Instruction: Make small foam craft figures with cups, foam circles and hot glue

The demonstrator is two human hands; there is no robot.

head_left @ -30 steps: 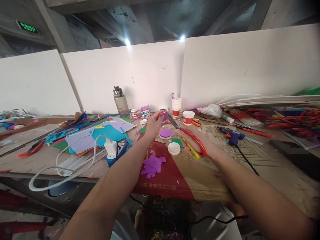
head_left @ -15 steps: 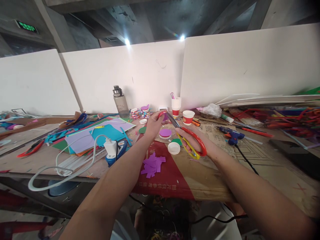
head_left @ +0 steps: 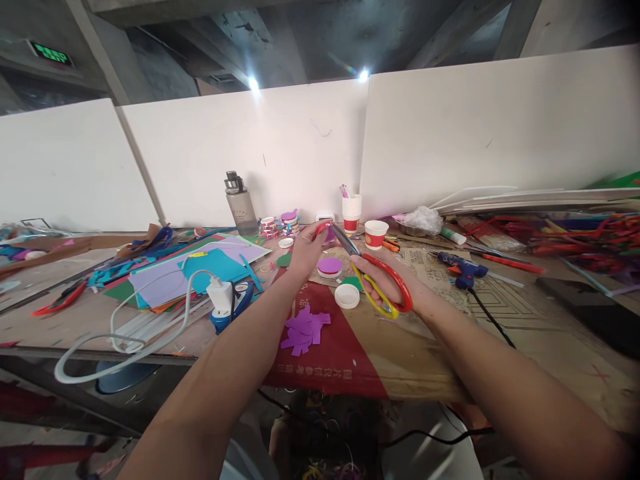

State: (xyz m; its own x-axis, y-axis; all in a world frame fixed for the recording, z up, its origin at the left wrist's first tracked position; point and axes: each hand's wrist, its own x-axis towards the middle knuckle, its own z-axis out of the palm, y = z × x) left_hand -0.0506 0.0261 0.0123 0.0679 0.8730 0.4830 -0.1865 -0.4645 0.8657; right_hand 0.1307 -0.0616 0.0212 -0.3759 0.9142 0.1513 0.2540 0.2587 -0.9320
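Red and yellow scissors [head_left: 370, 260] sit in the right hand [head_left: 395, 283]. The grip of this hand is closed around the two handles, with fingers through the loops. The thin grey blades point up and to the left. Their tips touch a small red piece [head_left: 323, 227]. I cannot tell if the blades are open or shut.

The left hand [head_left: 306, 250] holds that small red piece up just above the table [head_left: 450, 353]. Its grip pinches the piece between the thumb and the fingers. The piece is in the middle, far from the person, near the white wall boards [head_left: 450, 133].

Under the hands lie a round lid with a purple top [head_left: 330, 267] and a white lid [head_left: 347, 296]. They are close together. A little heap of purple paper bits [head_left: 304, 328] lies nearer the person, on a red part of the table cover.

A red and white paper cup [head_left: 376, 234] stands just behind the scissors. A grey water bottle [head_left: 241, 203] stands upright by the wall. Coloured sheets [head_left: 200, 267] are piled to the left, with a white plug and cable [head_left: 220, 293] on them. A blue glue gun [head_left: 463, 270] lies to the right.
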